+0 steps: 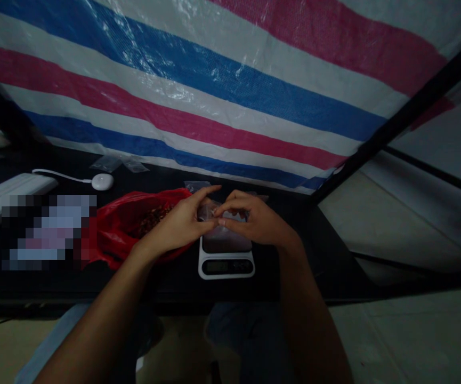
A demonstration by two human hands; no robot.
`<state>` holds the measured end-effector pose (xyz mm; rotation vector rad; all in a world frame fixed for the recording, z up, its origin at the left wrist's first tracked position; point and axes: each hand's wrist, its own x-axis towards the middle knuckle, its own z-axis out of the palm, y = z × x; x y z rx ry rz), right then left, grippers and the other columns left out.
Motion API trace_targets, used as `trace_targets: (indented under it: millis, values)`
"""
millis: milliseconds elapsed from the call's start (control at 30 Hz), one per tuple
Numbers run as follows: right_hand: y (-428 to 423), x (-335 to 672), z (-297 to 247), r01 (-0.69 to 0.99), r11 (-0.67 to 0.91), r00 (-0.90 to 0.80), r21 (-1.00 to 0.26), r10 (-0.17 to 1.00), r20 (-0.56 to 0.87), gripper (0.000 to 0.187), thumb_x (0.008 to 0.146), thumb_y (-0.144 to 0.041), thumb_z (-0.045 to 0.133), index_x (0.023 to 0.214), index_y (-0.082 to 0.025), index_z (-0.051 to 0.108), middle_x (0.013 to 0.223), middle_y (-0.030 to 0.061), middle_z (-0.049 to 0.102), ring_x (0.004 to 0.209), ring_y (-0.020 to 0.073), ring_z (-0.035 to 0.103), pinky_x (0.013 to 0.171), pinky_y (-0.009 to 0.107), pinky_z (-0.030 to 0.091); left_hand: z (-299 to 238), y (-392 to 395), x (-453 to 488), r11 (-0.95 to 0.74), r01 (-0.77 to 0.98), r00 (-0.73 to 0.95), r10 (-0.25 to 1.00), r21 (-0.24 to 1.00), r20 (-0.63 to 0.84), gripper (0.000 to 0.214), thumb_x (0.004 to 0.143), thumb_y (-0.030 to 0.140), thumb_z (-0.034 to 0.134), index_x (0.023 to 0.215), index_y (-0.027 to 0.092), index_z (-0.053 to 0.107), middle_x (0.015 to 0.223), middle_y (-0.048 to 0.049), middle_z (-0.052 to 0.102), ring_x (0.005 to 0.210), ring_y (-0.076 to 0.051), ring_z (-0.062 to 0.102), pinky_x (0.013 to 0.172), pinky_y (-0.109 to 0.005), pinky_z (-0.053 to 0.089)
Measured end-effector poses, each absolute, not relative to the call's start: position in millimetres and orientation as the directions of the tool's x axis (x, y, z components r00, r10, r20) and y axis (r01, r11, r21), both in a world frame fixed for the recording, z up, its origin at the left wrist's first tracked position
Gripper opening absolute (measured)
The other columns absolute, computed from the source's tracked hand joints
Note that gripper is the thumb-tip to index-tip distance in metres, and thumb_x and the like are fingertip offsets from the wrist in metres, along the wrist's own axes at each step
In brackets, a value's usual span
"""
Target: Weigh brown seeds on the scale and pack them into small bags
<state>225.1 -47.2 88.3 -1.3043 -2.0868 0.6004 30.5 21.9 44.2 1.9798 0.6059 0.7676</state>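
Note:
Both hands meet over a small white digital kitchen scale (227, 268), whose display faces me. Between the fingers is a small clear plastic bag (205, 212), just above or on the scale's plate; I cannot tell which. My left hand (192, 216) grips the bag's left side, its index finger pointing outward. From the other side, my right hand (254, 216) pinches the bag with thumb and fingers. What the bag contains is hidden by the fingers. Beside my left forearm lies an open red plastic bag (112, 213) with small dark reddish-brown dried pieces (154, 220) inside.
Several clear plastic bags (136, 164) lie at the back of the black table (182, 282). On the left are a white power strip (10, 194), a round white corded device (102, 182) and a blurred-out flat object (52, 229). A striped sheet (198, 96) rises behind.

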Motion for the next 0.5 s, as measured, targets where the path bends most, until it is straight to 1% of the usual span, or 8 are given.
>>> trace_targets:
  millis: [100, 167, 233, 267, 333, 367, 433, 500]
  values:
    - [-42.4, 226.9, 91.1, 0.608, 0.397, -0.269, -0.688, 0.918, 0.292, 0.012, 0.091, -0.026, 0.070, 0.095, -0.018, 0.077, 0.088, 0.0017, 0.067, 0.079, 0.0139, 0.060, 0.073, 0.027, 0.047, 48.7, 22.3, 24.6, -0.491, 0.123, 0.685, 0.671, 0.862, 0.285, 0.081, 0.084, 0.040, 0.073, 0.155, 0.017, 0.042, 0.138, -0.0141, 0.066, 0.117, -0.028, 0.068, 0.099, -0.039, 0.056]
    - [-36.3, 234.0, 94.3, 0.604, 0.364, -0.186, -0.709, 0.929, 0.319, 0.016, 0.090, -0.030, 0.071, 0.096, -0.017, 0.078, 0.086, 0.0022, 0.071, 0.077, 0.0148, 0.063, 0.071, 0.027, 0.047, 56.2, 23.5, 15.2, -0.518, 0.142, 0.648, 0.692, 0.843, 0.317, 0.081, 0.083, 0.046, 0.075, 0.153, 0.018, 0.045, 0.145, -0.0137, 0.062, 0.125, -0.029, 0.063, 0.105, -0.041, 0.052]
    - [-27.7, 245.4, 98.2, 0.641, 0.332, -0.094, -0.692, 0.929, 0.359, 0.019, 0.090, -0.032, 0.071, 0.097, -0.017, 0.079, 0.088, 0.0042, 0.076, 0.079, 0.0169, 0.066, 0.072, 0.028, 0.049, 65.2, 26.1, 0.7, -0.534, 0.203, 0.592, 0.735, 0.821, 0.331, 0.066, 0.086, 0.052, 0.071, 0.141, 0.019, 0.057, 0.136, -0.0115, 0.068, 0.117, -0.028, 0.067, 0.102, -0.042, 0.054]
    - [-22.4, 251.9, 100.0, 0.675, 0.318, -0.050, -0.666, 0.920, 0.388, 0.020, 0.090, -0.032, 0.070, 0.097, -0.016, 0.080, 0.090, 0.0054, 0.078, 0.080, 0.0179, 0.068, 0.073, 0.029, 0.050, 69.0, 27.9, -8.0, -0.537, 0.255, 0.569, 0.756, 0.804, 0.324, 0.055, 0.088, 0.054, 0.067, 0.130, 0.019, 0.065, 0.126, -0.0100, 0.073, 0.109, -0.028, 0.070, 0.098, -0.042, 0.056]
    - [-10.3, 264.1, 101.8, 0.767, 0.274, 0.018, -0.580, 0.895, 0.446, 0.021, 0.090, -0.031, 0.070, 0.097, -0.016, 0.081, 0.094, 0.0073, 0.080, 0.083, 0.0198, 0.071, 0.076, 0.031, 0.051, 72.1, 32.5, -25.5, -0.511, 0.387, 0.592, 0.776, 0.768, 0.218, 0.041, 0.093, 0.056, 0.059, 0.107, 0.020, 0.073, 0.104, -0.0072, 0.078, 0.091, -0.026, 0.072, 0.086, -0.039, 0.058]
    - [-4.0, 268.9, 101.4, 0.812, 0.242, 0.040, -0.531, 0.884, 0.465, 0.021, 0.090, -0.032, 0.069, 0.098, -0.016, 0.081, 0.095, 0.0081, 0.080, 0.084, 0.0208, 0.072, 0.077, 0.031, 0.052, 70.6, 35.1, -33.2, -0.500, 0.449, 0.625, 0.768, 0.741, 0.139, 0.038, 0.093, 0.054, 0.057, 0.100, 0.022, 0.075, 0.097, -0.0063, 0.079, 0.084, -0.026, 0.072, 0.080, -0.038, 0.058]
    - [7.3, 274.7, 97.5, 0.888, 0.158, 0.067, -0.432, 0.884, 0.462, 0.022, 0.092, -0.032, 0.068, 0.100, -0.017, 0.082, 0.098, 0.0096, 0.081, 0.088, 0.0228, 0.074, 0.080, 0.032, 0.052, 61.8, 40.5, -43.7, -0.510, 0.525, 0.687, 0.726, 0.681, 0.014, 0.029, 0.090, 0.048, 0.060, 0.094, 0.025, 0.077, 0.091, -0.0053, 0.079, 0.079, -0.026, 0.072, 0.076, -0.036, 0.057]
    - [14.5, 275.5, 90.3, 0.939, 0.086, 0.056, -0.332, 0.916, 0.397, 0.020, 0.093, -0.029, 0.066, 0.100, -0.019, 0.082, 0.100, 0.0102, 0.082, 0.091, 0.0244, 0.074, 0.081, 0.033, 0.052, 48.8, 45.0, -46.5, -0.507, 0.555, 0.698, 0.715, 0.659, -0.038, 0.023, 0.084, 0.039, 0.066, 0.097, 0.026, 0.079, 0.097, -0.0061, 0.080, 0.084, -0.027, 0.073, 0.079, -0.036, 0.056]
